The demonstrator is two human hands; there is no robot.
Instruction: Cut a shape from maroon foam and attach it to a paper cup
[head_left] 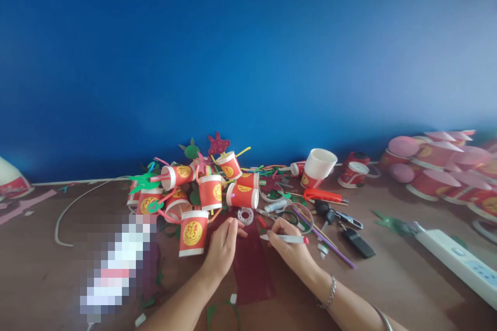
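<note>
White marker (291, 239), red-ended: in the right hand (294, 254), lying nearly level, tip end to the left over the upper part of the dark red sheet. Judged light, rigid, smooth-barrelled; best taken low on the barrel, near the tip, between thumb and fingers.

Right hand: fingers closed about the marker in a writing grip. Whether the tip touches the sheet cannot be told.

Dark red sheet (253, 269): one, long, probably paper; flat on the brown tabletop (322, 302) between the hands. Judged thin, light, easily creased or shifted; best pressed flat at an edge.

Left hand (222, 252): gently bent, fingers close together, at the sheet's upper left edge. No held object shows; whether it pinches the edge cannot be told.

Tape roll (250, 217): white ring, just beyond the left fingertips.

Red paper cup (193, 232): gold emblem, just left of the left hand; judged light, easily dented.

Glue tube (276, 206): beyond the right hand.

Purple stick (332, 242): slanting, right of that hand.

Black key case (359, 243): farther right.

Power strip (454, 261): white, far right.

Wall (248, 62): blue, behind all.
</note>
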